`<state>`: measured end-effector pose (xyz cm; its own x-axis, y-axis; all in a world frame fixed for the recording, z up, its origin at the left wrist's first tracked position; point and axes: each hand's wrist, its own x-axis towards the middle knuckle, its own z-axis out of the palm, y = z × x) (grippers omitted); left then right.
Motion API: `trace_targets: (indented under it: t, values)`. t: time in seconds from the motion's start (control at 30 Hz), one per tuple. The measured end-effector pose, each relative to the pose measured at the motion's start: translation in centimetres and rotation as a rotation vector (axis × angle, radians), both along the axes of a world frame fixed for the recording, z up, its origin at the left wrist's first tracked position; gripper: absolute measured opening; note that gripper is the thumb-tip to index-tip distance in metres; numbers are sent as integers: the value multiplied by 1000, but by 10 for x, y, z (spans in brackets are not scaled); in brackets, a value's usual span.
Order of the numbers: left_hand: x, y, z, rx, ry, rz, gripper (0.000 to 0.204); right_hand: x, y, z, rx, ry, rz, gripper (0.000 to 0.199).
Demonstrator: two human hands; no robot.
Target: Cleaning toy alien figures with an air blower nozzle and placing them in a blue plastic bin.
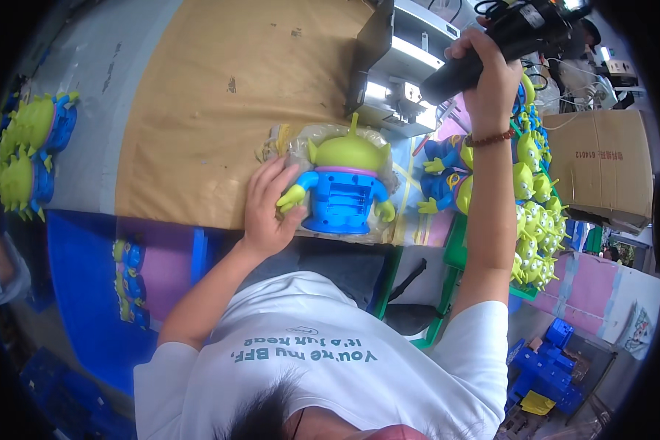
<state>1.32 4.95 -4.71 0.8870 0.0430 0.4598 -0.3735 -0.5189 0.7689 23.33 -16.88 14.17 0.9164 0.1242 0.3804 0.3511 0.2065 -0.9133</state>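
My right fingers (pixel 465 47) grasp one black tool (pixel 521 33), my left fingers (pixel 265 181) one toy (pixel 341 182); one machine (pixel 409 57) crowds the worktop (pixel 198 110) beyond.

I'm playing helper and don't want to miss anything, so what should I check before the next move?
1. Toy back up: ok, its back faces up.
2. Compartment uncovered: ok, its inside shows.
3. Left hand gripping firmly: cannot tell; it is at the toy's arm.
4. Right hand holding the black tool: ok, wrapped round it.
5. Tool over the toy: not ok, it is up by the machine.
6. Tool touching the machine: cannot tell.
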Motion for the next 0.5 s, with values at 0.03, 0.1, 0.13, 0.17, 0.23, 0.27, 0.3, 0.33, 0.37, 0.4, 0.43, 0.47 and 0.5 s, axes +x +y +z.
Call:
trace_targets:
  t: [0.03, 0.1, 0.13, 0.17, 0.23, 0.27, 0.3, 0.33, 0.37, 0.4, 0.43, 0.47, 0.5]
  values:
    - [0, 0, 0, -8, -5, 3, 56, -1, 1, 0, 0, 23, 15, 28]
    - [0, -1, 0, -23, -19, 8, 54, -5, 3, 0, 1, 68, 50, 28]
    - [0, 0, -1, -29, -28, 11, 52, -7, 4, 0, 1, 91, 69, 29]
    - [0, 0, -2, -37, -37, 14, 51, -11, 5, 0, 1, 114, 88, 29]
    - [0, 1, -3, -60, -37, 6, 48, -38, 10, 13, 69, 154, 132, 28]
    - [0, 2, -3, -73, -36, 1, 46, -52, 14, 19, 77, 119, 179, 29]
    - [1, 1, -3, -80, -29, -1, 45, -66, 17, 24, 85, 81, 220, 30]
    - [0, 1, -2, -77, -24, 8, 44, -79, 20, 25, 19, 44, 284, 35]
    - [0, 1, -1, -74, -19, 18, 43, -90, 24, 25, 17, 6, 338, 39]
    - [-1, 2, 0, -37, -29, 6, 42, -100, 30, 24, 37, -26, 387, 43]
    - [-1, 2, -1, -51, -30, 11, 42, -107, 37, 22, 57, -46, 419, 48]
    - [-1, 1, -3, -65, -32, 17, 41, -110, 40, 19, 80, -55, 431, 52]
    - [0, 1, -3, -79, -35, 22, 41, -114, 44, 18, 60, -69, 433, 53]
